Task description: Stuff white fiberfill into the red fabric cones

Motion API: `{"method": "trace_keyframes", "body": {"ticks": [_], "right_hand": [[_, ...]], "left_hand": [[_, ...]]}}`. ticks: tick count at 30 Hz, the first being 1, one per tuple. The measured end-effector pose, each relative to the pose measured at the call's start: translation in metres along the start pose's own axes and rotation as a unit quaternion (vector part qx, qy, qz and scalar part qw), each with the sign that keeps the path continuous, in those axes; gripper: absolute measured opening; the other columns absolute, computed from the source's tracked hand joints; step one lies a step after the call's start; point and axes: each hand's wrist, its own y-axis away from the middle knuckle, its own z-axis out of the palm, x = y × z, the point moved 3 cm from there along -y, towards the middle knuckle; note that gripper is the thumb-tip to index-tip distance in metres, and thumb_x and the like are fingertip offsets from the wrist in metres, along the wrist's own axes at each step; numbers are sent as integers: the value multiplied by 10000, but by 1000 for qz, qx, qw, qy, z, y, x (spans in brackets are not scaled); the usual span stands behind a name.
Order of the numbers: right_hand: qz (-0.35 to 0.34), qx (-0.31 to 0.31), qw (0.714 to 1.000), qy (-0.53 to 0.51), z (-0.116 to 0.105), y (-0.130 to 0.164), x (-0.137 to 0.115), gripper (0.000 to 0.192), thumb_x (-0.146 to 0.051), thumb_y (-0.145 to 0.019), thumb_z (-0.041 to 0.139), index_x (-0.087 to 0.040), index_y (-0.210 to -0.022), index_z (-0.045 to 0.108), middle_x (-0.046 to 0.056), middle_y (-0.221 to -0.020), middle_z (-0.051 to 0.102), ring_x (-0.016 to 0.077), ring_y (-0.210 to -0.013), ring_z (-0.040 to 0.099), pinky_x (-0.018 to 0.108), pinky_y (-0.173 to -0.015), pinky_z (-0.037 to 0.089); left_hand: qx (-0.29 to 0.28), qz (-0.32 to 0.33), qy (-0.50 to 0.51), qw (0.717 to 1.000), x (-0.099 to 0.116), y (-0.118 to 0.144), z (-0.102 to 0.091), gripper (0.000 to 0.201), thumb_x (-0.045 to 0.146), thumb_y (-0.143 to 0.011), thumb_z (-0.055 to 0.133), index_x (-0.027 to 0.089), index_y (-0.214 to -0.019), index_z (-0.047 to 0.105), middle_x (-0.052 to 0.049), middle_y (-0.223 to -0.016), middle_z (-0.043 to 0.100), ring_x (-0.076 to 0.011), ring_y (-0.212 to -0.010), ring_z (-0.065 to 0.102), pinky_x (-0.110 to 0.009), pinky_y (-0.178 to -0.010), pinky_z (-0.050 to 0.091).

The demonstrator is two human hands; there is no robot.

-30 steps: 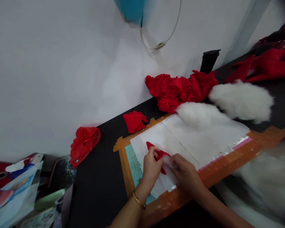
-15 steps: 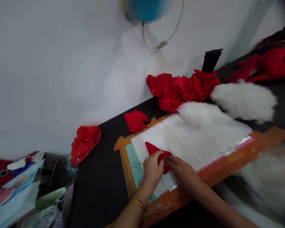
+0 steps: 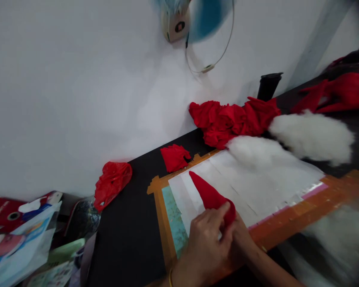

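A red fabric cone (image 3: 211, 191) points up and to the left over the white sheets, its wide end toward me. My left hand (image 3: 208, 235), with a gold bracelet at the wrist, has its fingers closed around the wide end. My right hand (image 3: 238, 231) grips the same end from the right, with most of its fingers hidden behind the cloth and my left hand. Just beyond the hands lie white paper sheets (image 3: 248, 185), with a fluffy clump of white stuffing (image 3: 257, 151) on their far side.
Red cloth pieces (image 3: 227, 119) are heaped by the wall, near a smaller red bundle (image 3: 175, 157). A red plastic bag (image 3: 112, 183) sits at the black table's left edge. More stuffing (image 3: 314, 135) lies at right. A blue fan (image 3: 209, 18) hangs above.
Both hands have come nearer to me and slightly right with the red cone. More of its pointed end shows, and my left hand now covers much of the right. The view has tilted a little upward.
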Motion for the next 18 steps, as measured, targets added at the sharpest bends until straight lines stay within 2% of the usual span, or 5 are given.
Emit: {"method": "trace_keyframes", "body": {"ticks": [4,8,12,15,18], "right_hand": [[-22,-28,999,8,14,-1,-12,239,-320,-759,692,-239,-982,721,58,-943,739,235,-862,675,317,-823,556],[-98,-87,990,59,45,-7,-22,273,-311,-820,607,-200,-1043,719,72,-980,749,273,-958,683,355,-867,558],[-187,-136,953,195,52,-5,-18,363,-204,-865,490,-183,-1187,657,101,-1139,714,268,-1066,665,361,-904,554],[-297,-114,887,334,34,7,-5,450,-159,-900,467,-178,-1346,534,160,-1387,554,280,-1268,542,392,-986,518],[-398,-103,798,441,19,17,12,490,-76,-895,444,-162,-1373,504,195,-1443,485,285,-1281,526,439,-1019,495]], "left_hand": [[354,-112,196,907,-22,1,-27,746,255,-738,752,263,-1395,398,-76,-1130,593,-222,-1080,587,-385,-978,469],[301,-278,490,769,-32,-17,-11,612,396,-772,726,226,-1301,470,-89,-1084,642,-235,-983,661,-368,-838,547],[337,-350,560,671,-38,-20,-1,491,353,-743,767,205,-1162,559,-36,-895,686,-193,-789,696,-329,-730,577],[344,-397,590,613,-49,-18,-3,353,332,-746,754,149,-1011,610,-68,-866,708,-178,-711,693,-306,-688,583],[329,-395,609,604,-51,-18,-5,358,327,-745,752,151,-1023,613,-77,-896,718,-185,-718,701,-309,-685,587]]}}
